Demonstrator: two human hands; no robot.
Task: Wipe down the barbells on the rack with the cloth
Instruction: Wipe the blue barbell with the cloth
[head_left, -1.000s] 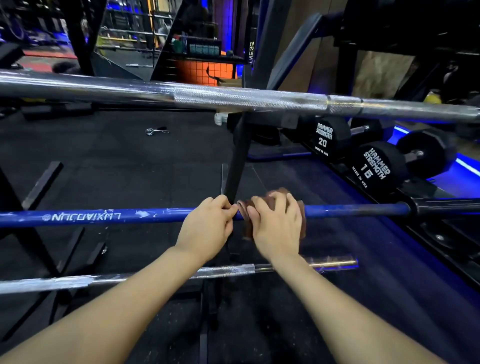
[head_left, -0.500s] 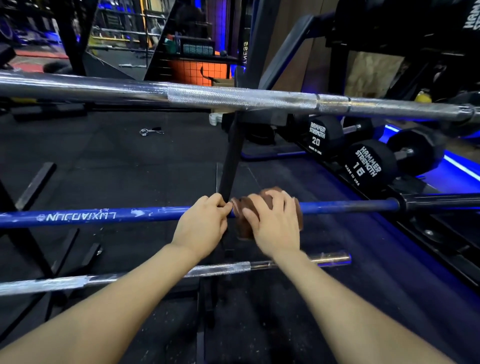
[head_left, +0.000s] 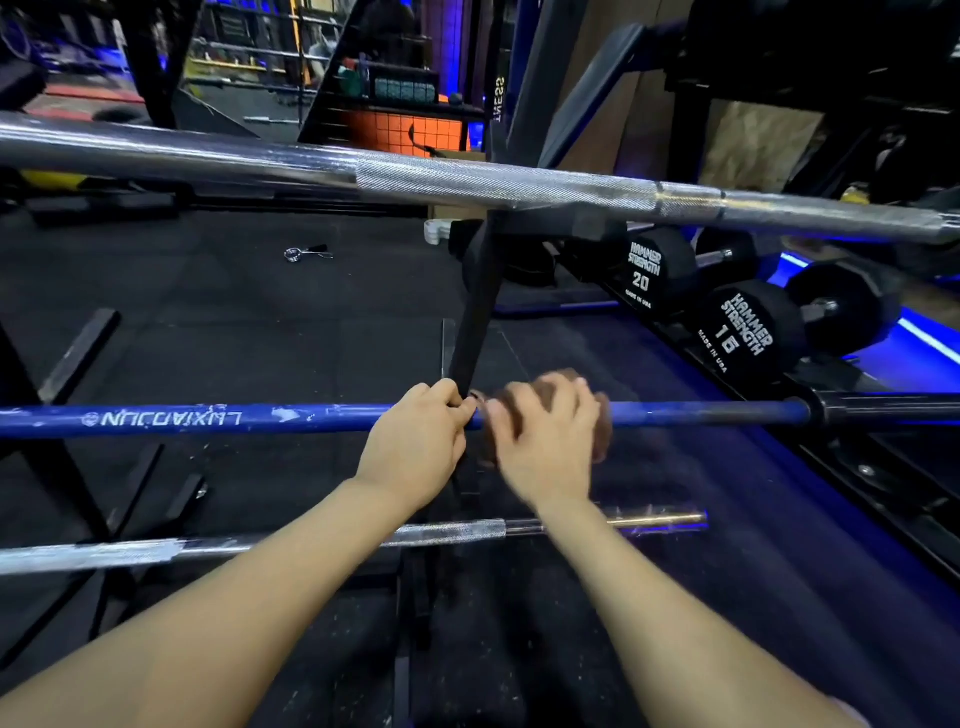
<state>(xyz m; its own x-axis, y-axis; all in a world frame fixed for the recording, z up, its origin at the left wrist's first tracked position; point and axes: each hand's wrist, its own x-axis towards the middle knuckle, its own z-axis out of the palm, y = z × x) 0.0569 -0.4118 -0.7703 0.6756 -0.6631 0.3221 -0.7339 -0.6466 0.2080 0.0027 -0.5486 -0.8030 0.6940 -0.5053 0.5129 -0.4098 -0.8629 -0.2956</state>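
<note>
Blue painted steel barbell (head_left: 182, 420) lying across middle tier of black metal rack (head_left: 475, 332). Left hand (head_left: 413, 447) clenched around blue shaft beside rack upright. Right hand (head_left: 545, 436), blurred, grasping brown cloth (head_left: 602, 431) wrapped over same shaft, just right of left hand. Knurled chrome barbell (head_left: 493, 182) on tier above; thinner chrome bar (head_left: 452, 532) below.

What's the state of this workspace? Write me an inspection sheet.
Surface: dark rubber floor.
Job's things: blue bar on the rack; brown cloth wrapped on it; chrome bar above, thin bar below.
Clutter: collar clip on the floor.
Grippers: left hand grips the blue bar; right hand, blurred, holds the cloth.
Cables: nothing seen.
Surroundings: dumbbells marked 20 and 15.
</note>
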